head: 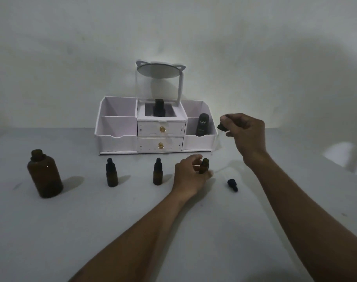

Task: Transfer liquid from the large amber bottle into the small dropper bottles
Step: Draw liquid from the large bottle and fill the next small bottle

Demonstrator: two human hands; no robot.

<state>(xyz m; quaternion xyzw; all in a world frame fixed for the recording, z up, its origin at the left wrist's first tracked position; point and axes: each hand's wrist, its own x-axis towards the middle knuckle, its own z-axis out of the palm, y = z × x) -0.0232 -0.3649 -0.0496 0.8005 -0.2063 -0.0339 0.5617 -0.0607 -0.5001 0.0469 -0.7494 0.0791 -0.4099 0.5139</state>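
The large amber bottle [44, 174] stands uncapped at the left of the table. Two small dropper bottles [112, 172] [158, 171] with black caps stand to its right. My left hand [191, 176] grips a third small amber bottle [204, 165], which is open and upright on the table. Raised above and to its right, my right hand [244, 133] pinches a black dropper [222, 127] whose clear glass tube hangs down. Another black dropper cap [232, 184] lies on the table, right of the held bottle.
A white desk organiser [112, 129] with two drawers and a tilted mirror [160, 71] stands against the wall. A dark tube [202, 125] sits in its right compartment and a dark bottle [159, 107] in the centre one. A pale object [344, 157] lies at the table's right edge.
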